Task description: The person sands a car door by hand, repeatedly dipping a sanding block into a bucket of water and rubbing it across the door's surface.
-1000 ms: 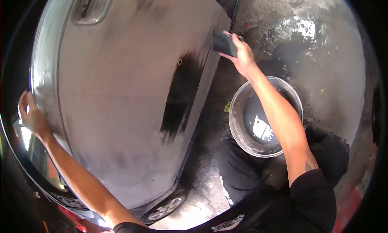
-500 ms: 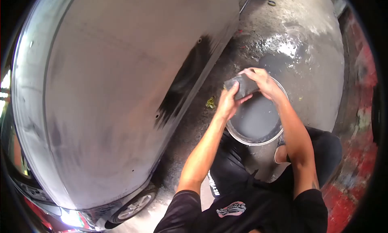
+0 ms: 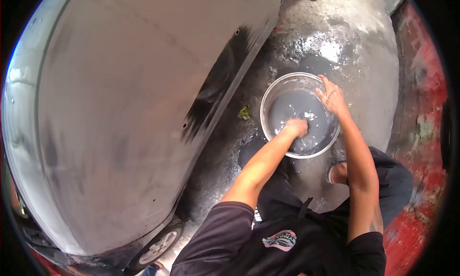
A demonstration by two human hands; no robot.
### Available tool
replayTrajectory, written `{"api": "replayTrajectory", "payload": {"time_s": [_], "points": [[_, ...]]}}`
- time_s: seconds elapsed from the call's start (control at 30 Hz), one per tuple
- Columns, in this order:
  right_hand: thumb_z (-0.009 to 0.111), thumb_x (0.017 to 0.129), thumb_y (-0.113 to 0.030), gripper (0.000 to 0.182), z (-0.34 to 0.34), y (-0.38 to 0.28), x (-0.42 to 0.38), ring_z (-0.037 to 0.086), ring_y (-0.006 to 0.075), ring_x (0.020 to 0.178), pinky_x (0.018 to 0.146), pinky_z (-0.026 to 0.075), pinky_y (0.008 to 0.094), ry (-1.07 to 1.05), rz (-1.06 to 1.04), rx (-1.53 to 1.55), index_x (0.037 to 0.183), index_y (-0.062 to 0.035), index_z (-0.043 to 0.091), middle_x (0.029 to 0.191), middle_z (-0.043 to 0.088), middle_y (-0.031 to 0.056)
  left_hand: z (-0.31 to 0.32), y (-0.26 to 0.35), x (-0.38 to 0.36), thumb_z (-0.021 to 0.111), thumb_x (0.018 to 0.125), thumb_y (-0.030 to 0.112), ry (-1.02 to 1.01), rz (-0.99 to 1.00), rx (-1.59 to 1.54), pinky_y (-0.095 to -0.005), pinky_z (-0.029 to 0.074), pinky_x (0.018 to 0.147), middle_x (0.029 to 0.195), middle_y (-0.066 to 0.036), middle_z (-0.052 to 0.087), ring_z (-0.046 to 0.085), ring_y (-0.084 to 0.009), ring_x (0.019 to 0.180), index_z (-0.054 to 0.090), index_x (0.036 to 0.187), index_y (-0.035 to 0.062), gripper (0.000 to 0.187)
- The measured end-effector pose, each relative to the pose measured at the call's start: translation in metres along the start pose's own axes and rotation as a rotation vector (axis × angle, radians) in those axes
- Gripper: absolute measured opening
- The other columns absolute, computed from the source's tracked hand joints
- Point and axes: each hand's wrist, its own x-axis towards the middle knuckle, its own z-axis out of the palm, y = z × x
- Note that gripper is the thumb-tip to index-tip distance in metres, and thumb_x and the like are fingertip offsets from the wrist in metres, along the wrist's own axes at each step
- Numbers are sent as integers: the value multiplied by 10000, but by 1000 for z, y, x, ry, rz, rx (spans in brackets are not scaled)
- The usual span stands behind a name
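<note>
1. A black short-sleeved T-shirt point(image 3: 225, 242) dresses the person at six o'clock.
2. A curved pink, white and black emblem point(image 3: 279, 240) marks the chest, five o'clock.
3. Dark trousers point(image 3: 394, 180), between three and four o'clock; white lettering point(image 3: 258, 215) marks one leg.

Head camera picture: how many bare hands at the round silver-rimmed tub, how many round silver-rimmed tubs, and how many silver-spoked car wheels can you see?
Bare hands: 2 (left hand, right hand)
Round silver-rimmed tub: 1
Silver-spoked car wheel: 1
Total: 4
</note>
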Motion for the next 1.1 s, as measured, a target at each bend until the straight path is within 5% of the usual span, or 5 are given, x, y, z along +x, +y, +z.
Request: {"api": "replayTrajectory", "payload": {"time_s": [0.17,0.4,0.57,0.87,1.1], "points": [[657,984,-300,573,5,2,-6,641,446,1188,999,514,524,25,-34,39,1508,-147,481,1284,678,235,-40,-26,-72,498,1077,245,359,366,-593,-458,422,1174,1481,-263,559,522,-408,1396,518,1477,-15,478],[652,988,-291,576,7,0,-4,644,449,1184,1013,510,515,24,-41,113,1518,-135,486,1294,670,241,-164,-54,-182,522,926,87,1222,176,512,-602,294,1231,1588,-280,432,422,-482,1469,432,1547,-19,636],[651,995,-207,563,21,22,3,650,492,1130,963,528,530,90,-155,154,1512,-73,472,1219,678,287,-186,-130,-199,510,981,220,938,-221,1372,-520,192,1297,1687,-173,354,290,-322,1585,502,1521,-20,591],[633,1000,-269,588,4,14,-1,677,479,1023,898,550,546,22,-142,203,1499,-10,459,1193,637,295,-46,-182,-357,507,1002,186,611,-431,1180,-464,196,1291,1721,-103,317,253,-291,1606,478,1565,44,581],[631,993,-282,606,4,16,0,690,455,983,860,568,531,17,-127,227,1494,14,459,1114,627,278,-213,-126,-196,527,973,178,788,-246,1299,-499,270,1262,1660,-169,388,342,-325,1552,514,1498,-17,561]]}}
